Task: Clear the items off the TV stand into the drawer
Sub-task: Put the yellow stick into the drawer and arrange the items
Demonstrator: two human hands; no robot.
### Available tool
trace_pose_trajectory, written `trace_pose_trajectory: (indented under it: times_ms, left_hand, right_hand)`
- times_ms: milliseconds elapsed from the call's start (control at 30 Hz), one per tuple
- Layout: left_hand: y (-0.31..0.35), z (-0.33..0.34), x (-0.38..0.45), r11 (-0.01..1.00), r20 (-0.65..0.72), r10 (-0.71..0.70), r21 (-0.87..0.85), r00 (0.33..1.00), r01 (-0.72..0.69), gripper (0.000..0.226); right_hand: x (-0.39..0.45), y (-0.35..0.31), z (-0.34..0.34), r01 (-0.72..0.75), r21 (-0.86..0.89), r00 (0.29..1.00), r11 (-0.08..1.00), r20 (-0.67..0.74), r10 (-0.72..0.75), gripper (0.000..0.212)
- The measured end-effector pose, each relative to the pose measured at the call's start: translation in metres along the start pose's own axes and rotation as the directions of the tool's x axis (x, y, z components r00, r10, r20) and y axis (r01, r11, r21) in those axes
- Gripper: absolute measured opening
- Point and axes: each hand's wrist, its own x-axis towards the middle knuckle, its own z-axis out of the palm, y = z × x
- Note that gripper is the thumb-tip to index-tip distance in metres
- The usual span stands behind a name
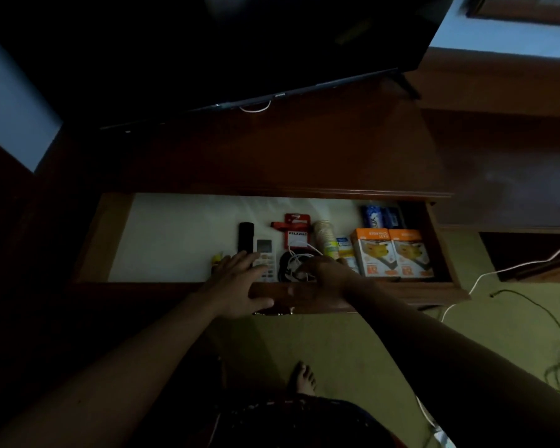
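Note:
The drawer (162,240) of the dark wooden TV stand (272,156) stands pulled out, with a white lining. Inside lie a black remote (245,236), a white air-conditioner remote (264,250), a red tag (295,231), a coil of black and white cables (291,263), a pale cylinder (325,239), two orange boxes (392,252) and blue packets (382,216). My left hand (240,282) lies flat with fingers spread over the white remote and the drawer's front edge. My right hand (324,276) rests with fingers curled on the cable coil.
A black TV (207,50) stands at the back of the stand, a white cable (256,108) under it. White and black cords (511,286) trail over the green floor at right. My bare foot (303,379) is below the drawer.

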Motion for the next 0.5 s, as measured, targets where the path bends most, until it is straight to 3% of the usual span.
trace_pose_trajectory:
  times_ms: [133,267,500]
  left_hand:
    - [0.009,0.009,0.001,0.998,-0.006,-0.035,0.044,0.999,0.035,0.082]
    - [0.012,0.009,0.002,0.992,-0.047,-0.016,0.121,0.999,0.022,0.078]
    - [0.013,0.002,0.005,0.969,-0.116,0.013,0.247,0.993,0.016,0.09]
  right_hand:
    - [-0.002,0.015,0.006,0.058,-0.132,0.995,0.99,0.088,-0.047,0.048]
    - [-0.004,0.022,0.004,0.247,-0.33,0.968,0.911,0.046,-0.246,0.046]
    - [-0.002,0.027,0.009,0.264,-0.449,0.946,0.854,-0.05,-0.319,0.066]
